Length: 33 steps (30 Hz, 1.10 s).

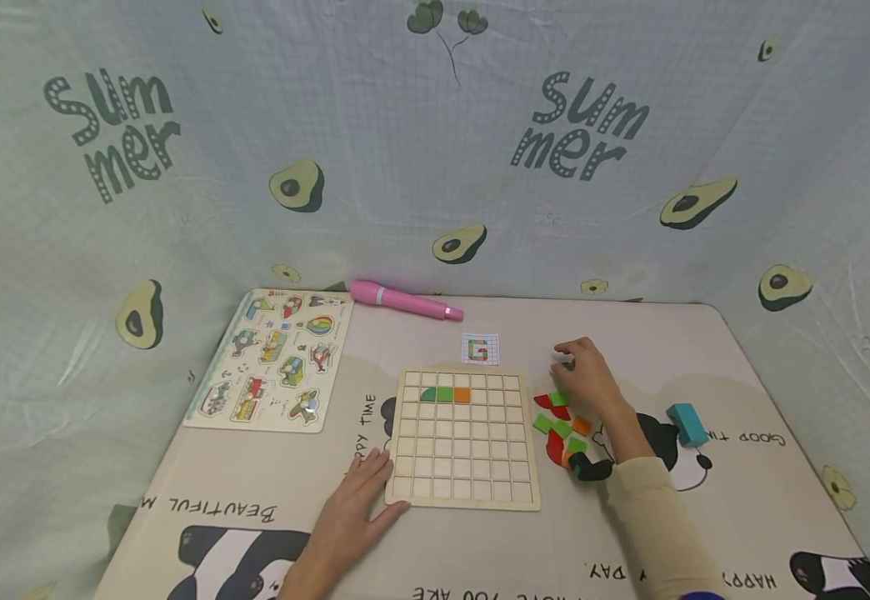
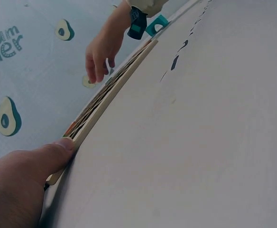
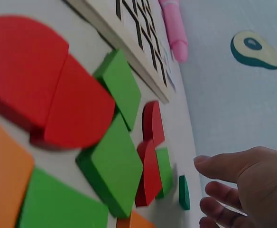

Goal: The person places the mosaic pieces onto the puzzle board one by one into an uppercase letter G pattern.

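A wooden grid board (image 1: 462,503) lies at the middle of the table. In its second row from the back sit a green rounded piece (image 1: 428,394), a green square (image 1: 445,394) and an orange square (image 1: 462,395). My left hand (image 1: 356,508) rests at the board's front left corner, fingers extended, thumb (image 2: 62,145) on the edge. To the right of the board, my right hand (image 1: 587,377) hovers over a small green piece (image 3: 184,192), with thumb and fingers apart and nothing between them. Beside it lie loose red pieces (image 3: 67,104) and green squares (image 3: 115,166).
Behind the board is a small printed pattern card (image 1: 480,349), and farther back a pink pen-shaped object (image 1: 407,301). A picture puzzle board (image 1: 270,360) lies at the left. A teal block (image 1: 687,425) stands right of my right forearm. Patterned cloth walls enclose the table.
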Each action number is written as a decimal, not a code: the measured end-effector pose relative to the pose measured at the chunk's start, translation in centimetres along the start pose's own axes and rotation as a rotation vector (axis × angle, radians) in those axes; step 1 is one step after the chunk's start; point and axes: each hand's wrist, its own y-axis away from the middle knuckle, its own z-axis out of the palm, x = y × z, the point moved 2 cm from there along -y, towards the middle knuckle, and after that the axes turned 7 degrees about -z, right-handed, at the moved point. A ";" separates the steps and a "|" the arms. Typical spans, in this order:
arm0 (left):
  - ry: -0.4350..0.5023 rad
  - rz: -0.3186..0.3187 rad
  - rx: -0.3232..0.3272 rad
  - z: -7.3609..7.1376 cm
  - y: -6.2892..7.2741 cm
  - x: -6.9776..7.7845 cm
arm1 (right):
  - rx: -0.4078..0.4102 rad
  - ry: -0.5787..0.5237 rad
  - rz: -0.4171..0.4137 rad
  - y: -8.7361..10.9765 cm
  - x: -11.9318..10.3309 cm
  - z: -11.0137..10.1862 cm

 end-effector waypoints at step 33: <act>0.004 -0.005 0.005 0.0 0.0 0.0 | 0.022 0.008 -0.059 0.9 -0.5 -0.2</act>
